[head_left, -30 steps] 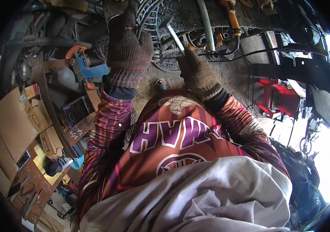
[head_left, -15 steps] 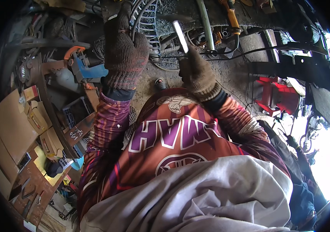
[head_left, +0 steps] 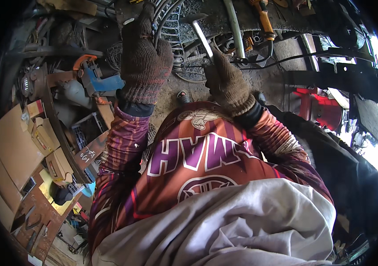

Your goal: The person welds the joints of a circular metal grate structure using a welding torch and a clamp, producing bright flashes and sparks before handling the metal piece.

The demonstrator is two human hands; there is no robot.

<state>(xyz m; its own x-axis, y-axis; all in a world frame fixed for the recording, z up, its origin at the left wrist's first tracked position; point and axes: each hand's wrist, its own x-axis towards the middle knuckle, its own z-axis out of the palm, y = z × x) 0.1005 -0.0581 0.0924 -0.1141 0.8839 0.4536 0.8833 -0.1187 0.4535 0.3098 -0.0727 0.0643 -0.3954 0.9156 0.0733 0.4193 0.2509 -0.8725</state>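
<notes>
My right hand [head_left: 229, 84], in a brown knit glove, is closed round the handle of a hammer [head_left: 202, 39]. The hammer's dark head points away from me, over the work surface, and its bright shank catches the light. My left hand [head_left: 147, 62], in a similar glove, is closed on a dark curved rod [head_left: 164, 20] at the work surface's near edge. Its fingertips are partly hidden. Just right of that hand is a curved metal piece [head_left: 175, 40] with ladder-like rungs. The hammer head is apart from this piece.
An orange-handled power tool [head_left: 265, 20] and a pipe [head_left: 234, 26] lie at the far side. A black cable [head_left: 295, 59] runs to the right. On the left are a blue clamp [head_left: 102, 81] and cardboard boxes [head_left: 18, 150]. A person in dark clothing [head_left: 344, 168] is close on my right.
The hammer, blurred before, now shows its head clearly, with my right hand shifted slightly. My left hand has barely moved. A person in dark clothing has come close on the right.
</notes>
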